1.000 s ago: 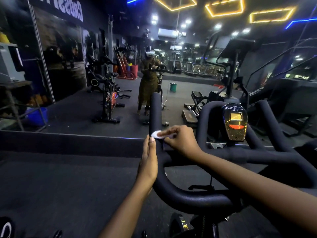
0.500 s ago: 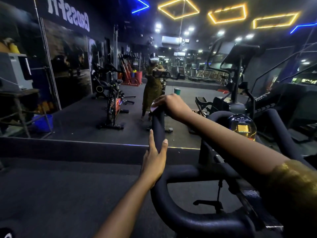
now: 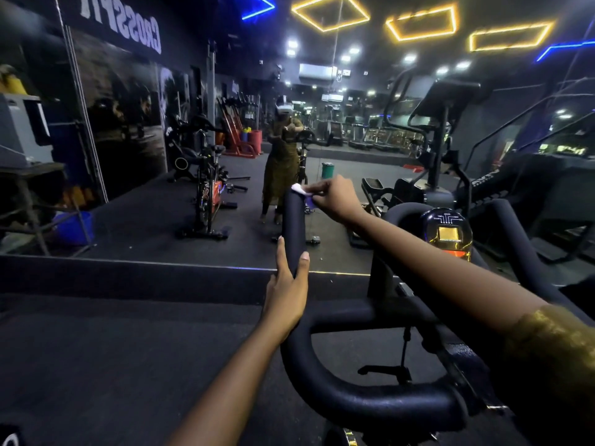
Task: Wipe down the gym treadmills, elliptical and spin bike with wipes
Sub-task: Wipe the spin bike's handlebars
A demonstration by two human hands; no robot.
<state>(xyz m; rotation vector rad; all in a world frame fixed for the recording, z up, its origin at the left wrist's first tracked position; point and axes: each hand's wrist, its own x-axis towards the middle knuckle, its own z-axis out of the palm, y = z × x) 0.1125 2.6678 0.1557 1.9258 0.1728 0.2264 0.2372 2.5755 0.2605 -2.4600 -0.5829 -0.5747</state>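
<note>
White and soft, the wipe (image 3: 297, 189) sits at the very tip of the upright handlebar (image 3: 293, 220), just above the middle of the frame. The right hand (image 3: 335, 199) pinches it there, its grip closed on the wad and pressing it onto the black foam. Lower on the same bar, the left hand (image 3: 286, 291) wraps round it, thumb on one side and fingers on the other, a closed grip that seems to steady it.

The wipe looks light and limp (probably damp too), so it would likely bunch or slip if held loosely; best to keep it folded and pinched by its bulk. The foam looks grippy and slightly yielding, so it should drag on the wipe. The spin bike (image 3: 381, 278) looks heavy and stiff. Its small display (image 3: 449, 235), right of centre, seems the delicate part.
</note>
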